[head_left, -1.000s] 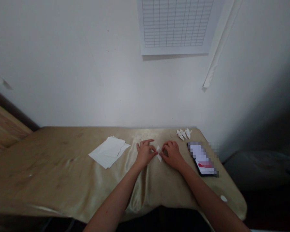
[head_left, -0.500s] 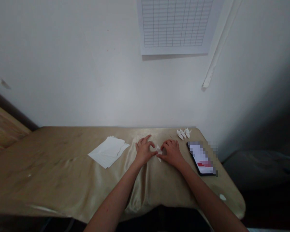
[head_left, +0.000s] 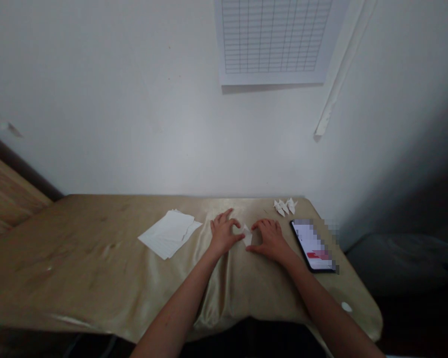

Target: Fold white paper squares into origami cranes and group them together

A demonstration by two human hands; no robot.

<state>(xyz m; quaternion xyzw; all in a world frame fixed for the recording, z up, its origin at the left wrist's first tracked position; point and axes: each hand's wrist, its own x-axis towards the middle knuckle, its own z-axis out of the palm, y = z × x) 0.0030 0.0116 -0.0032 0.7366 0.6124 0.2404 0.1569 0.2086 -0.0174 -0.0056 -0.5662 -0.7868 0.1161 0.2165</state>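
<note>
A small folded white paper (head_left: 248, 235) lies on the gold cloth of the table between my hands. My left hand (head_left: 223, 233) is at its left side, the thumb tip at the paper's edge and the other fingers spread. On the other side, my right hand (head_left: 269, 238) has its thumb and forefinger apart around the paper's right edge. Several white sheets (head_left: 168, 233) lie in a fanned stack to the left. Beyond my right hand sit small folded white paper shapes (head_left: 284, 206) in a row.
A phone (head_left: 313, 246) with a lit, partly blurred screen lies on the right of the table (head_left: 97, 258). Near the right front corner is a small white spot (head_left: 346, 307). A wall with a printed grid sheet (head_left: 272, 44) rises behind.
My right hand's thumb and forefinger have parted and drawn back to the right, showing more of the folded paper. My left hand keeps nearly the same pose. The view has shifted slightly.
</note>
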